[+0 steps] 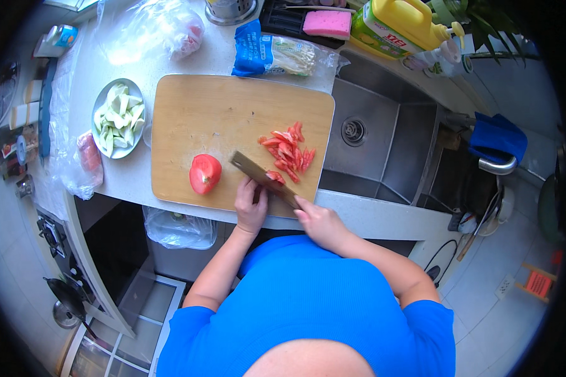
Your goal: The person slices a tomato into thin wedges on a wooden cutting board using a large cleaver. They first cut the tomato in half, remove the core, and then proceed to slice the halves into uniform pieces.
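red slices (286, 149) are lying mid-frame, a tomato (205, 174) sitting unsliced left-of-centre; i'm seeing the right hand (322, 224) gripping the knife (258, 174), left hand (251, 206) curled, hold unclear.

A plain tan rectangular wooden cutting board (201, 125) on a whitish surface (129, 179). Near the board's front edge, a glossy red rounded tomato piece (205, 174) and a dull grey-brown metal knife (256, 171); toward its right edge, red tomato strips (288, 151). Beyond its left edge, pale green slices (119, 119) in a whitish round bowl (132, 87). Near the surface's far edge, a bright pink rectangular sponge (327, 24).
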`<move>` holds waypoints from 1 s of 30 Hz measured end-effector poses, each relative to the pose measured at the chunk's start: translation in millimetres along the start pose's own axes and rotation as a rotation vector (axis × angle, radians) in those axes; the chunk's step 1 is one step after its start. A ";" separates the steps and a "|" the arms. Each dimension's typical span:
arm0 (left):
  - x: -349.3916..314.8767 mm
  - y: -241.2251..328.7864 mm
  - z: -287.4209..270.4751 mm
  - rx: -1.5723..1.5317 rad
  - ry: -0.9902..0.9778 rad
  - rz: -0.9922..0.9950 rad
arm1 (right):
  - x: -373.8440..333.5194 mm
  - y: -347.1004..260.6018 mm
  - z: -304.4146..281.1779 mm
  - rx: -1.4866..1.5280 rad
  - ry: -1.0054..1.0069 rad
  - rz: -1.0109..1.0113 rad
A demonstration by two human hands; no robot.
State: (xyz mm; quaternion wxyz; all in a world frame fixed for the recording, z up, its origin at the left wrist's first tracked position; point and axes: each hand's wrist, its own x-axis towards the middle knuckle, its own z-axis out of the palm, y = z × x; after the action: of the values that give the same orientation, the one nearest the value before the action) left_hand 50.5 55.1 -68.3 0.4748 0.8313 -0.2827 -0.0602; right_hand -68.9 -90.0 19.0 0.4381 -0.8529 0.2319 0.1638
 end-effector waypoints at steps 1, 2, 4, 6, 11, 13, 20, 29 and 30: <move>-1.0 -3.2 -0.9 0.028 0.000 0.023 | 15.3 -12.2 7.9 -0.027 -0.003 0.000; -4.1 -7.8 -0.6 -0.012 -0.019 -0.012 | 30.0 -20.1 12.6 -0.051 -0.006 -0.005; -8.1 -8.7 -1.4 -0.001 -0.040 -0.024 | 47.1 -23.6 16.2 0.003 0.050 -0.087; 3.8 4.5 -1.9 -0.029 0.002 -0.010 | 58.4 -21.6 10.1 0.089 0.108 -0.158; 3.4 0.8 5.2 -0.076 0.017 -0.011 | 29.2 -10.9 -12.5 0.145 0.062 -0.059; 2.6 0.1 7.0 -0.083 0.036 -0.018 | 19.5 -15.6 -18.5 0.125 0.079 -0.094; -0.8 -1.9 6.5 -0.116 0.035 -0.040 | -5.7 0.4 -19.6 -0.026 0.032 -0.059; 1.9 -4.3 6.9 -0.023 0.049 0.074 | 49.4 -10.7 7.0 0.059 0.115 -0.152; 2.1 -4.5 8.9 -0.026 0.076 0.078 | 37.8 -4.5 0.3 0.066 0.090 -0.106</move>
State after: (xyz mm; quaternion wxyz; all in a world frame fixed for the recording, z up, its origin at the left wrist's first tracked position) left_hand 50.8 49.0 -76.4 0.4980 0.8150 -0.2958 -0.0140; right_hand -34.9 -97.0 3.6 0.4630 -0.8556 0.2111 0.0944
